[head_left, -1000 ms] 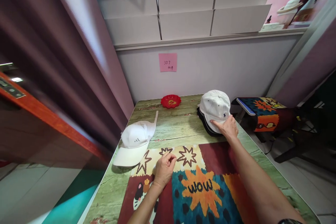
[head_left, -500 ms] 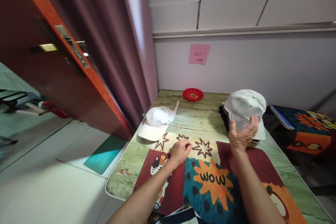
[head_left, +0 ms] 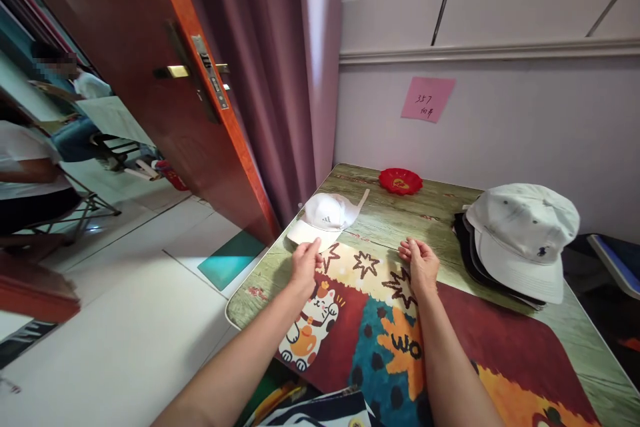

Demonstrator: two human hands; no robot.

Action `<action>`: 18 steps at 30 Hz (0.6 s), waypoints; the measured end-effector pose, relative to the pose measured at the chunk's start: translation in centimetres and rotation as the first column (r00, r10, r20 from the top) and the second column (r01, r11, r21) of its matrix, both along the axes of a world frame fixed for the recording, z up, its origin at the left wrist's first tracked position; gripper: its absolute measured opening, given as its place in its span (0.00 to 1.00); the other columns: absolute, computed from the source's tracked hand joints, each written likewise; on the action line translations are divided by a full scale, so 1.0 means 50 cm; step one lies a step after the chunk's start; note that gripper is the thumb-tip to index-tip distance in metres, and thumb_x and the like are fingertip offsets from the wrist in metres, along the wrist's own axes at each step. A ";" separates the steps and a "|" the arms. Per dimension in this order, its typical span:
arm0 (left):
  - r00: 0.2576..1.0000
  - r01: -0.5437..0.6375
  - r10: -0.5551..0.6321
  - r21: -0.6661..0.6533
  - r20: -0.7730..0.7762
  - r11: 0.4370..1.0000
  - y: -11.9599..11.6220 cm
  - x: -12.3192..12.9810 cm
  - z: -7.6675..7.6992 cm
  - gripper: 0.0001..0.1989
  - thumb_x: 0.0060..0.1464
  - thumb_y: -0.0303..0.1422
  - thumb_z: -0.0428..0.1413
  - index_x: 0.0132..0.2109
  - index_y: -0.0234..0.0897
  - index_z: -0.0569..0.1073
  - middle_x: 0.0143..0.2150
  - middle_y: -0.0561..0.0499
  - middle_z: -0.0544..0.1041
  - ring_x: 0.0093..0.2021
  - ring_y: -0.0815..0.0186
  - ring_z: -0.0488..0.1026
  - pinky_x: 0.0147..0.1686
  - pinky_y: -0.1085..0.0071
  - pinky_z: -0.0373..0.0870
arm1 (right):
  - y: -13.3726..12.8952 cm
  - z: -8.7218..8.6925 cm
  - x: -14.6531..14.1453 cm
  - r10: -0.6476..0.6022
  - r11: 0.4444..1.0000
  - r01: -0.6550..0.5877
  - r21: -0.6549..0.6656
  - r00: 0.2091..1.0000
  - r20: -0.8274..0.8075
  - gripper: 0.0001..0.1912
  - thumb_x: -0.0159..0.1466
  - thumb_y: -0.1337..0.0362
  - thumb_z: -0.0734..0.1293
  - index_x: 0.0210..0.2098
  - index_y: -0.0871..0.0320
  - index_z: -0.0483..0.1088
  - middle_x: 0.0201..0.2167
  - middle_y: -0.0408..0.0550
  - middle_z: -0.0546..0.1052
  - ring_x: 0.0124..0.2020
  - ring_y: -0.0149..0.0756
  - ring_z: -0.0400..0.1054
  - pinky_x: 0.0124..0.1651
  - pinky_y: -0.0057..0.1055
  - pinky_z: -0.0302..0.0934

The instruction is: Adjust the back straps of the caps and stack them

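Observation:
A white cap [head_left: 325, 213] with a small dark logo lies at the table's left, its strap trailing back to the right. My left hand [head_left: 305, 265] is at the front of its brim, thumb and fingers together; whether it grips the brim is hard to tell. Over the printed mat [head_left: 500, 320] my right hand [head_left: 420, 263] is raised with curled fingers and nothing visible in it. On the right stands a stack of caps, a white one [head_left: 525, 233] on top and black ones [head_left: 465, 247] beneath, clear of both hands.
A red scalloped dish [head_left: 400, 181] sits at the back of the wooden-patterned table [head_left: 250, 290]. Behind is a wall with a pink note [head_left: 428, 99]. An open door [head_left: 200, 147] and curtain are at left, with two seated people beyond.
The view has turned left. My right hand has left the cap stack and moved to the middle. My left hand has shifted left to the single white cap's brim.

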State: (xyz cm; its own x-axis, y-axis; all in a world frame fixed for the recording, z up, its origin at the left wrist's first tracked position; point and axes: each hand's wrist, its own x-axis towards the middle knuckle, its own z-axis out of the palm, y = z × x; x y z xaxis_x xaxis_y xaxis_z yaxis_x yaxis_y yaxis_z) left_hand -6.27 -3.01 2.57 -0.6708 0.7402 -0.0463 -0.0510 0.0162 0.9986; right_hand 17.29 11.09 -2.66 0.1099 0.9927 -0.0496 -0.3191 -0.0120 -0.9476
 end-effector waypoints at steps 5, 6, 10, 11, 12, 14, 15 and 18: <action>0.817 -0.149 0.172 -0.086 0.550 0.985 -0.046 -0.056 0.004 0.18 0.52 0.44 0.66 0.36 0.35 0.70 0.27 0.52 0.73 0.25 0.69 0.72 0.27 0.73 0.71 | 0.006 0.004 0.004 -0.008 1.000 0.008 -0.011 1.000 -0.015 0.26 0.52 0.45 0.77 0.38 0.61 0.75 0.32 0.48 0.81 0.28 0.32 0.76 0.31 0.26 0.72; 0.779 -0.170 0.197 -0.101 0.596 0.980 -0.041 -0.063 0.005 0.17 0.54 0.42 0.66 0.39 0.35 0.71 0.31 0.49 0.75 0.28 0.67 0.75 0.31 0.71 0.74 | 0.006 0.005 0.003 -0.008 1.000 0.008 -0.010 1.000 -0.021 0.26 0.52 0.45 0.77 0.38 0.61 0.76 0.32 0.49 0.81 0.28 0.31 0.75 0.31 0.27 0.72; 0.683 -0.201 0.189 -0.067 0.706 0.977 0.010 -0.087 0.017 0.17 0.59 0.38 0.62 0.51 0.35 0.73 0.46 0.40 0.79 0.46 0.60 0.79 0.48 0.64 0.77 | 0.001 0.011 0.003 -0.013 1.000 0.012 -0.017 0.998 -0.057 0.26 0.52 0.46 0.77 0.40 0.61 0.76 0.32 0.48 0.82 0.28 0.30 0.75 0.32 0.26 0.72; 0.669 -0.187 0.163 -0.049 0.725 0.981 0.025 -0.093 0.021 0.17 0.60 0.37 0.60 0.53 0.34 0.73 0.48 0.39 0.79 0.49 0.59 0.78 0.50 0.62 0.76 | 0.000 0.014 0.004 -0.014 1.000 0.013 -0.019 0.998 -0.066 0.26 0.52 0.46 0.77 0.40 0.61 0.76 0.32 0.48 0.82 0.28 0.30 0.76 0.32 0.26 0.72; 0.654 -0.170 0.138 -0.033 0.744 0.985 0.040 -0.097 0.025 0.16 0.62 0.36 0.57 0.55 0.34 0.72 0.50 0.38 0.79 0.50 0.58 0.78 0.51 0.59 0.76 | -0.002 0.017 0.004 -0.013 1.000 0.012 -0.018 0.997 -0.074 0.26 0.52 0.46 0.77 0.40 0.61 0.76 0.32 0.49 0.82 0.28 0.30 0.76 0.32 0.26 0.72; 0.624 -0.145 0.099 -0.010 0.775 0.989 0.064 -0.100 0.034 0.17 0.63 0.32 0.54 0.57 0.33 0.71 0.52 0.37 0.78 0.52 0.56 0.78 0.51 0.56 0.77 | -0.005 0.026 0.004 0.010 1.000 -0.012 -0.020 0.995 -0.096 0.25 0.52 0.47 0.77 0.39 0.61 0.76 0.32 0.49 0.82 0.28 0.30 0.76 0.32 0.26 0.72; 0.616 -0.139 0.087 0.000 0.783 0.990 0.072 -0.098 0.039 0.18 0.63 0.29 0.52 0.59 0.32 0.70 0.53 0.37 0.79 0.52 0.56 0.78 0.51 0.56 0.78 | -0.007 0.032 0.003 0.032 0.999 -0.034 -0.023 0.993 -0.110 0.24 0.53 0.48 0.77 0.39 0.61 0.76 0.32 0.49 0.82 0.28 0.31 0.76 0.33 0.26 0.72; 0.614 -0.137 0.045 0.050 0.788 0.989 0.084 -0.077 0.058 0.21 0.60 0.21 0.52 0.60 0.33 0.69 0.52 0.39 0.80 0.49 0.61 0.79 0.49 0.64 0.79 | -0.011 0.053 -0.001 0.112 0.992 -0.118 -0.034 0.983 -0.147 0.22 0.55 0.50 0.77 0.39 0.60 0.76 0.35 0.51 0.83 0.30 0.33 0.78 0.34 0.28 0.74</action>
State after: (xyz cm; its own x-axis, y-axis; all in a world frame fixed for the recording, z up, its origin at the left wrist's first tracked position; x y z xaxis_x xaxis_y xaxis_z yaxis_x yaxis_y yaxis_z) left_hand -10.13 1.21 5.45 -0.4778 0.7083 -0.5197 -0.8095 -0.1252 0.5737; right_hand 17.26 10.53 -0.01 -0.0159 0.9950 -0.0985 -0.4465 -0.0952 -0.8897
